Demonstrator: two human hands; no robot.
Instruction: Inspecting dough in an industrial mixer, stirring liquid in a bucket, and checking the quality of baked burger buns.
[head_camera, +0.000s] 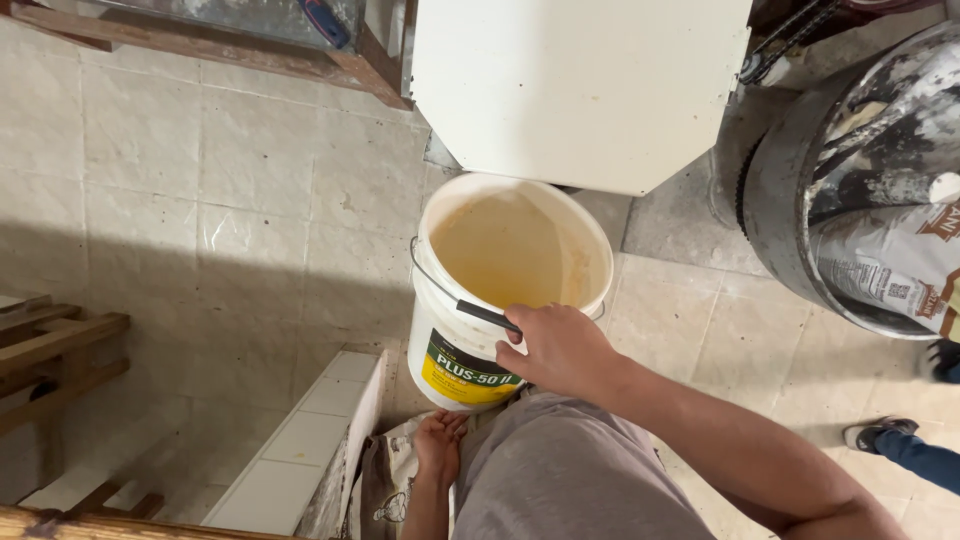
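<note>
A white plastic bucket (452, 350) with a yellow and green label hangs above the tiled floor, its inside stained yellowish. My right hand (560, 350) is closed around the black grip of the bucket's wire handle at the near rim. My left hand (440, 440) hangs low beside my grey clothing, fingers loosely curled, holding nothing, just under the bucket's base.
A white panel (580, 90) stands behind the bucket. A large dirty metal drum (850, 170) holding a paper sack is at right. A tiled ledge (300, 450) and wooden pallet pieces (50, 350) lie at left. Another person's shoes (880, 435) show at far right.
</note>
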